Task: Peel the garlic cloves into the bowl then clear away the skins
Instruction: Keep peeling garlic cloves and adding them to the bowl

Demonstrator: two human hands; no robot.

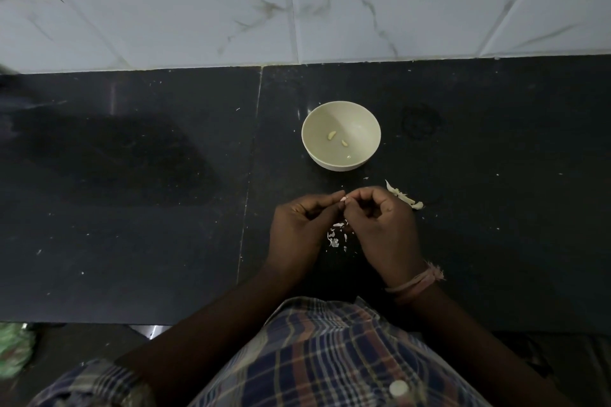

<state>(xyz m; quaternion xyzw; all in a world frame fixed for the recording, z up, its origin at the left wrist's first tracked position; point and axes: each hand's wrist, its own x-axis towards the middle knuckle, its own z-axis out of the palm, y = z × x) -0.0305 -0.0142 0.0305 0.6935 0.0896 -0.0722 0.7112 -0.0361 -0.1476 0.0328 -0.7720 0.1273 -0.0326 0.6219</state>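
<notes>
The dark bench (132, 192) runs under a marbled tile wall (297, 3). My left hand (302, 225) and right hand (380, 225) pinch one garlic clove (344, 198) between them, mid-peel, I think. Next: strip it, drop it into the bowl (341, 135), beside two peeled cloves (331, 134). Skins (337, 235) lie beneath.

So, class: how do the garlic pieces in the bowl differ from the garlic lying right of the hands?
The pieces in the bowl are two, small, yellowish and apart; the garlic on the counter is one longer, whiter cluster. Neither hand touches either.
</notes>
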